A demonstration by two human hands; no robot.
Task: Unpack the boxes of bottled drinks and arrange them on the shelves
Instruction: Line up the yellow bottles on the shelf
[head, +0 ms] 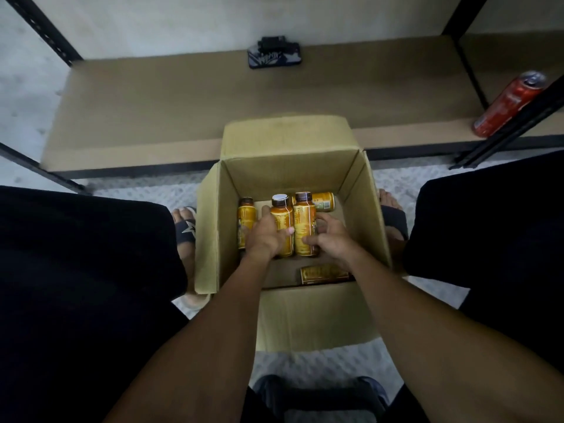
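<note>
Your left hand (265, 237) curls round one gold bottle (282, 219) and your right hand (333, 241) round its neighbour (303, 219) inside the box (227, 209), where three more bottles (245, 221) remain; the shelf (152, 111) holds none yet.

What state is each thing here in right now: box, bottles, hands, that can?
Cardboard box: open, flaps folded out.
White-capped bottle: upright, gripped by left hand.
Brown-capped bottle: upright, gripped by right hand.
Leftmost bottle: upright in the box.
Back bottle: lying on its side.
Front bottle: lying on its side.
Red can: standing on the shelf.
</note>
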